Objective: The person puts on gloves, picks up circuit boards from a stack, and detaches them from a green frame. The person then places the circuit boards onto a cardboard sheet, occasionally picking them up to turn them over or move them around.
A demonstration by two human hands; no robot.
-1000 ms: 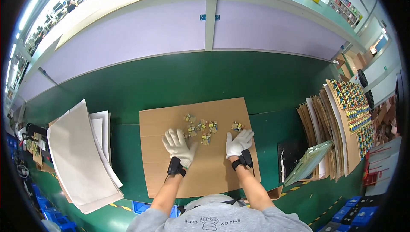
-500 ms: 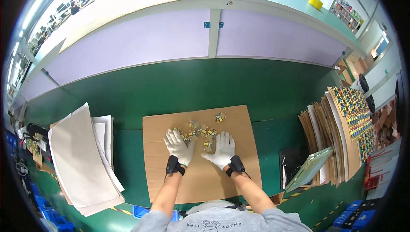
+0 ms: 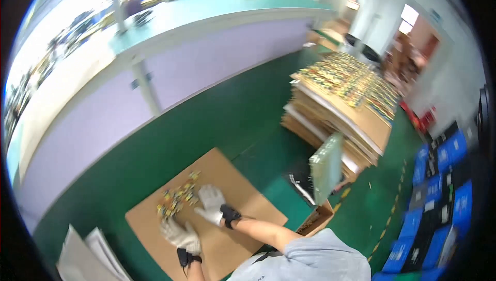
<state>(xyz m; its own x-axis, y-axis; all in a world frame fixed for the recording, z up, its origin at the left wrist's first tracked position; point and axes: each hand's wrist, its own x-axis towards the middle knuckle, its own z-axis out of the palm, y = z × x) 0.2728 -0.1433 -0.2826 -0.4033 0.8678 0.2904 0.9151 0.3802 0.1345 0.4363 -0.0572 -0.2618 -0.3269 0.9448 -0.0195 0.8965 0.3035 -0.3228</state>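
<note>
A brown cardboard sheet (image 3: pixel 243 177) lies on the green table. On its far left part sits a cluster of several small yellow and multicoloured pieces (image 3: pixel 178 201). My left hand (image 3: pixel 180 234), in a white glove, rests flat on the cardboard just below the pieces, fingers spread. My right hand (image 3: pixel 211 202), also gloved with a black wrist strap, lies flat beside the pieces on their right. Neither hand holds anything that I can see.
A tall stack of cardboard sheets (image 3: pixel 341 110) covered with coloured pieces stands at the right. A pale green board (image 3: pixel 326 167) leans in a small box (image 3: pixel 316 221). White sheets (image 3: pixel 88 255) lie at lower left. Blue and black crates (image 3: pixel 439 198) sit at the far right.
The view has swung sharply to the right, so the cardboard now sits low and left. Both hands stay flat on the cardboard by the pieces, which look gathered closer together.
</note>
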